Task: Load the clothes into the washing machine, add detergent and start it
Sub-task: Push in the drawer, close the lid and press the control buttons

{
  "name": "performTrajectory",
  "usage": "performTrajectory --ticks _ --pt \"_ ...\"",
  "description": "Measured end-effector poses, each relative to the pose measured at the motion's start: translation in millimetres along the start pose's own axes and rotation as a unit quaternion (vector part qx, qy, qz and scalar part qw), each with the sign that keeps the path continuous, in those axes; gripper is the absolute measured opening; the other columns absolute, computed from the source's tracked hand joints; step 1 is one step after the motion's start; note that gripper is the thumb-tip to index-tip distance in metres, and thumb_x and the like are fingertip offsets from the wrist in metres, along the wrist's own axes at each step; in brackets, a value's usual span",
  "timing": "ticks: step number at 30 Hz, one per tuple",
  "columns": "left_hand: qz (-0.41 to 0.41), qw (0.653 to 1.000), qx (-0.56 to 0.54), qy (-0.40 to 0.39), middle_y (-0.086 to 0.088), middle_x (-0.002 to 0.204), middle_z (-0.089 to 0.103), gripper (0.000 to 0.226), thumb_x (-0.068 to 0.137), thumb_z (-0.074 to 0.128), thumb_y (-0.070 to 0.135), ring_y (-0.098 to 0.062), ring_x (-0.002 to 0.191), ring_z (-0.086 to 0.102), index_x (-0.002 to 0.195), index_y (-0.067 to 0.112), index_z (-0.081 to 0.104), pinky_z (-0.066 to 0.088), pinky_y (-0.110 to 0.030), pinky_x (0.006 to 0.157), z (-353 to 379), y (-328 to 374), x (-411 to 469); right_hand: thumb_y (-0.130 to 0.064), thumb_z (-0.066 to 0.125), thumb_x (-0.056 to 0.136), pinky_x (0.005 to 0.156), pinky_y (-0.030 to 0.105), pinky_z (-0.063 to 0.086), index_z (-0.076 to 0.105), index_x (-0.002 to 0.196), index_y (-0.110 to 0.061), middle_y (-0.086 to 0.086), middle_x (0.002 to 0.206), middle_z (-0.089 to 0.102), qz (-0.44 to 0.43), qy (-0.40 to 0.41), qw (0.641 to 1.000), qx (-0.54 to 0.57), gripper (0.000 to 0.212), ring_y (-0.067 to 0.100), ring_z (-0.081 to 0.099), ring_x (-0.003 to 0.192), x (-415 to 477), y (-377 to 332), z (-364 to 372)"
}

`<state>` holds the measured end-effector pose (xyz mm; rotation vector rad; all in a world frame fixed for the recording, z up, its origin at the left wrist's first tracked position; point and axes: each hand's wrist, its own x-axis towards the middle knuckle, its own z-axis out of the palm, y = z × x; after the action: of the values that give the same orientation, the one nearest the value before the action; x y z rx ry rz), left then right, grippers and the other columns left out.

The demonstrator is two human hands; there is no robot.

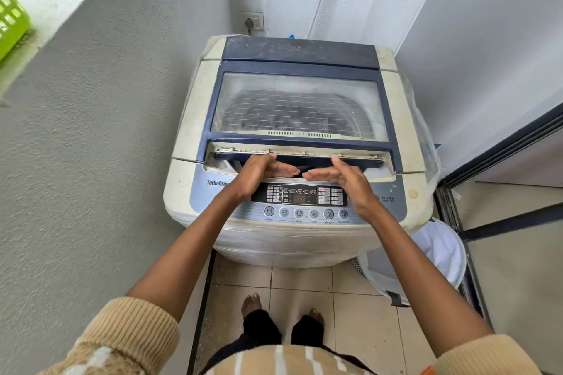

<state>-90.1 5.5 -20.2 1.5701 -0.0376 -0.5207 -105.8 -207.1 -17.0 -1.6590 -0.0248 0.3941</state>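
Top-loading washing machine (195, 119), cream body with blue trim, standing in a corner between grey walls on a tiled floor (304, 280). Lid (300, 106): blue frame round a clouded window, lying down over the tub, its narrow front flap tilted with a dark gap beneath it. Clothes (292, 116): a dark mass inside the drum, seen dimly through the window; I cannot tell single garments. My left hand (259, 172) and my right hand (344, 178) are side by side at the lid's front flap, thumbs up against its edge, fingers straight and pointing toward each other, tips near but apart. Grip on both sides: wide, closed round nothing. Control panel (300, 195): black display directly beneath my hands, with a row of round buttons (306, 213) along its near side. Wall socket (253, 21) with a plug in it, behind the machine. White laundry hamper (438, 253) on the floor, just beside the machine's right front corner. Green basket (10, 20) on a ledge, far left. My bare feet (251, 303) on the tiles, near the machine's front. Beige knitted sleeves (128, 335), pushed up both forearms.
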Motion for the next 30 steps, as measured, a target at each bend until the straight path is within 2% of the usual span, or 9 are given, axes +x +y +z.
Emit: performTrajectory --ticks 4,12,17,19,22,25,30 --pt "-0.009 1.000 0.012 -0.010 -0.020 0.110 0.068 0.053 0.100 0.020 0.020 -0.018 0.105 0.066 0.103 -0.003 0.068 0.044 -0.025 0.101 0.1 1.0 2.3 -0.030 0.025 0.101 0.108 0.035 0.039 0.071 0.102 -0.005 0.011 0.106 0.072 0.001 -0.013 1.000 -0.026 0.053 0.014 0.064 0.108 -1.5 -1.4 5.6" --pt "-0.017 1.000 0.010 -0.015 -0.018 0.109 0.069 0.054 0.100 0.019 0.021 -0.016 0.104 0.067 0.103 -0.002 0.068 0.048 -0.014 0.091 0.3 1.9 0.6 -0.035 0.024 0.101 0.107 0.037 0.038 0.071 0.103 -0.007 0.009 0.105 0.072 0.019 -0.016 0.999 -0.027 0.054 0.014 0.063 0.110 -1.7 -1.9 1.7" --pt "-0.022 1.000 0.005 -0.021 -0.017 0.110 0.069 0.054 0.100 0.019 0.022 -0.016 0.105 0.066 0.103 0.000 0.069 0.047 -0.018 0.096 -0.8 1.6 1.9 -0.035 0.024 0.101 0.107 0.036 0.038 0.071 0.105 -0.007 0.008 0.106 0.072 0.025 -0.017 0.999 -0.026 0.055 0.013 0.063 0.110 -0.5 -1.8 0.6" --pt "-0.029 0.999 0.004 -0.017 -0.017 0.109 0.069 0.054 0.100 0.020 0.022 -0.015 0.104 0.067 0.103 0.000 0.069 0.047 -0.017 0.096 -0.9 1.6 1.9 -0.034 0.024 0.101 0.105 0.034 0.040 0.070 0.105 -0.005 0.010 0.106 0.072 0.020 -0.021 0.999 -0.024 0.055 0.014 0.063 0.109 -0.3 -2.6 0.7" --pt "-0.034 0.999 0.005 -0.018 -0.016 0.109 0.069 0.054 0.100 0.020 0.022 -0.014 0.103 0.067 0.104 -0.002 0.068 0.049 -0.011 0.088 0.0 1.8 2.6 -0.032 0.024 0.101 0.098 0.026 0.043 0.070 0.104 -0.003 0.012 0.105 0.072 0.014 -0.019 1.000 -0.011 0.054 0.014 0.065 0.107 -1.8 -4.2 0.3" --pt "-0.034 0.999 0.004 -0.016 -0.016 0.108 0.069 0.054 0.100 0.020 0.022 -0.014 0.102 0.067 0.105 -0.003 0.068 0.048 -0.012 0.087 0.0 1.4 2.7 -0.031 0.024 0.102 0.091 0.020 0.044 0.069 0.104 -0.003 0.013 0.105 0.072 0.017 -0.015 1.000 -0.008 0.054 0.013 0.065 0.105 -1.7 -4.3 0.0" --pt "-0.038 0.999 0.006 -0.015 -0.016 0.108 0.070 0.053 0.100 0.020 0.021 -0.013 0.100 0.068 0.104 -0.003 0.068 0.049 -0.009 0.086 0.6 -1.2 2.0 -0.033 0.024 0.101 0.100 0.029 0.043 0.070 0.103 -0.004 0.012 0.104 0.072 0.025 -0.016 1.000 -0.009 0.055 0.015 0.065 0.106 -1.3 -0.2 1.3"
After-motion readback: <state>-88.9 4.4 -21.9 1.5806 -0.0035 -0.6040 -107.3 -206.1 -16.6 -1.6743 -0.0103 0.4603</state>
